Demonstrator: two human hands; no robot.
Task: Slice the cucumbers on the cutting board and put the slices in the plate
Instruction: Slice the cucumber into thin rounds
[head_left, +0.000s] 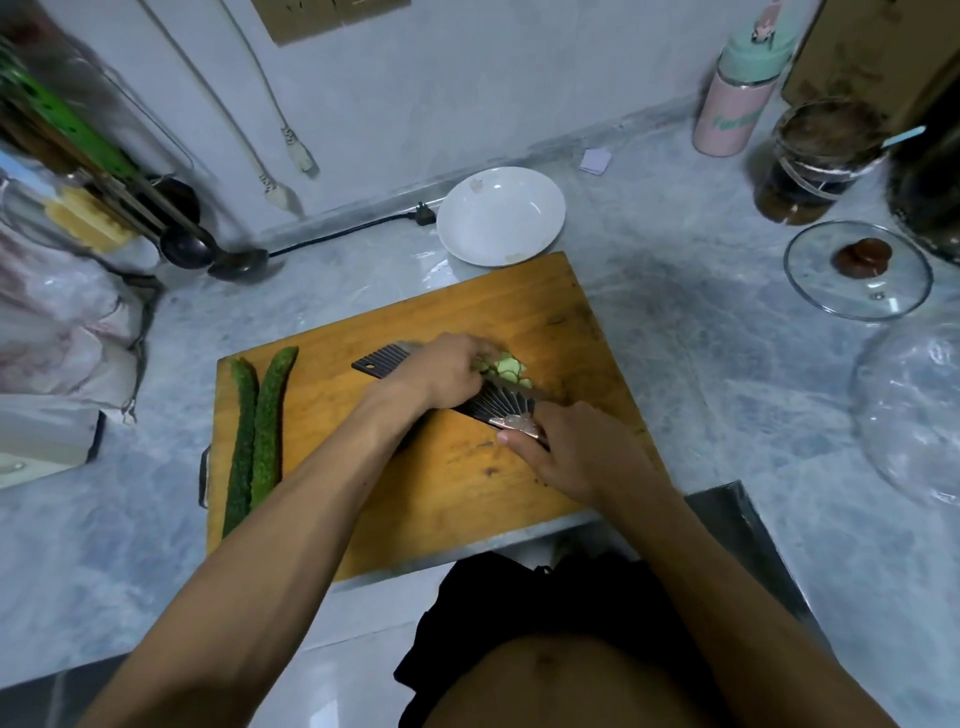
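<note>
**Cleaver flat on board, slices being gathered against blade**

Cutting board (447, 441) lay on the desk (701, 364) at its near edge, one corner turned toward the wall. Two whole cucumbers (257, 431) lay side by side along the board's left edge, touching each other, dark green, uncut.

Right hand (576, 457) gripped the handle of the cleaver (488, 402), fingers curled round it, thumb along the near side. Blade was dark with a ridged face and lay low over the middle of the board, tip end toward the board's left side.

Left hand (447, 371) reached over the blade; its fingers were bent down onto a small heap of cucumber slices (506, 366) just beyond the cleaver, near the board's centre. Whether the fingers actually pinched slices or only pressed them against the blade could not be told; fingertips were hidden.

White plate (501, 215) stood on the desk just past the board's far corner, close to the wall edge. No slices in it.

Also on the desk: glass lid (857, 270) with a brown knob toward the right edge, a dark jar (815, 161) and a pink-and-green bottle (737, 98) at the far right by the wall, and a ladle (228, 257) at the far left.
</note>
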